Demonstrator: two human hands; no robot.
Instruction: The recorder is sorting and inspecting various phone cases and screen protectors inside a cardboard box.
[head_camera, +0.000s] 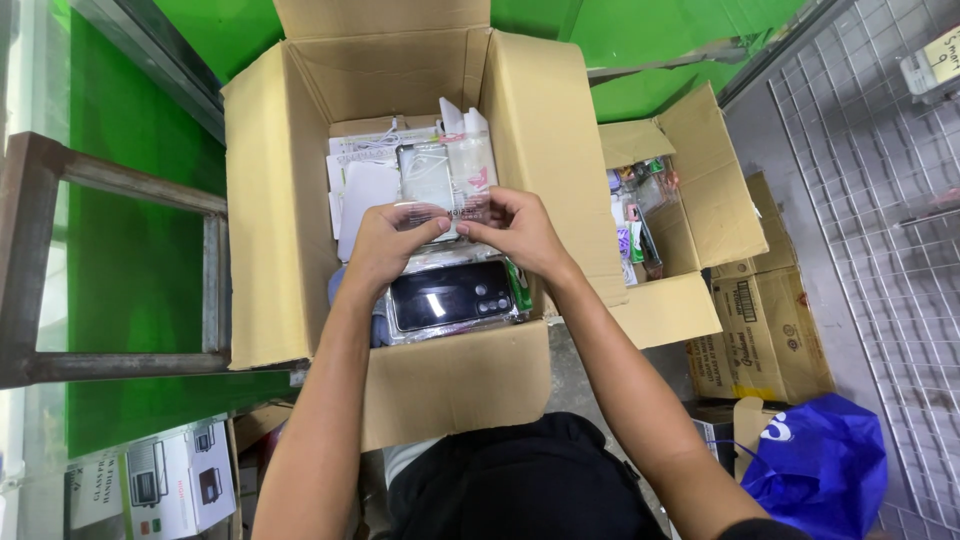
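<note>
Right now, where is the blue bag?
In the head view, the blue bag sits at the lower right, on the floor beside the printed cardboard carton, right of the person's right arm.

Bright green floor (130, 270) lies under even light. A rusty metal frame (120, 195) stands at left, a grey wire grid panel (880, 230) at right, with 1 crumpled blue plastic bag (815, 465) below it, beside brown printed cartons (765, 335).
</note>
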